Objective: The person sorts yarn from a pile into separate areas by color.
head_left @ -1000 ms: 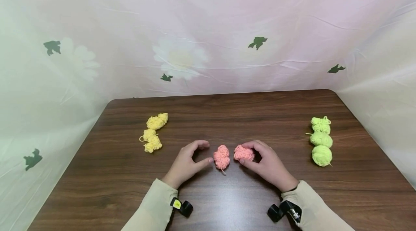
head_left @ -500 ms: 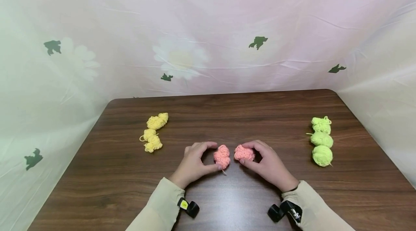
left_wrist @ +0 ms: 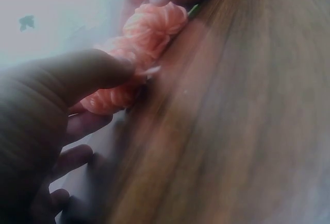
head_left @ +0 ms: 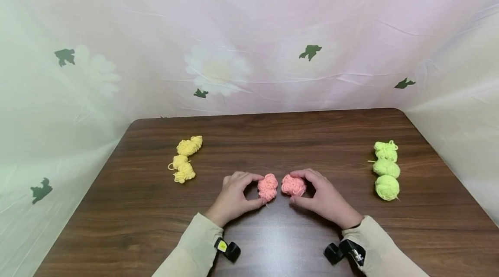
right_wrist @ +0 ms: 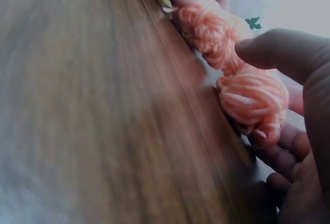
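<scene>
Two small coral-pink yarn balls lie side by side near the middle of the table, a narrow gap between them in the head view. My left hand (head_left: 235,194) pinches the left yarn ball (head_left: 267,187) between thumb and forefinger, one at each end. Around the right yarn ball (head_left: 293,185) curves my right hand (head_left: 321,197), its forefinger at the far side and its thumb just off the near side. In the right wrist view the right thumb (right_wrist: 273,51) stands away from the wound strands of the right ball (right_wrist: 252,98).
Yellow yarn balls (head_left: 184,172) form a crooked line at the left of the brown wooden table (head_left: 117,225). A row of lime-green yarn balls (head_left: 387,167) lies at the right. Patterned cloth (head_left: 249,52) hangs behind and along both sides.
My left hand has moved right, and its thumb and forefinger have closed on the left pink ball, nudging it slightly right. The right thumb has drawn back from the other ball.
</scene>
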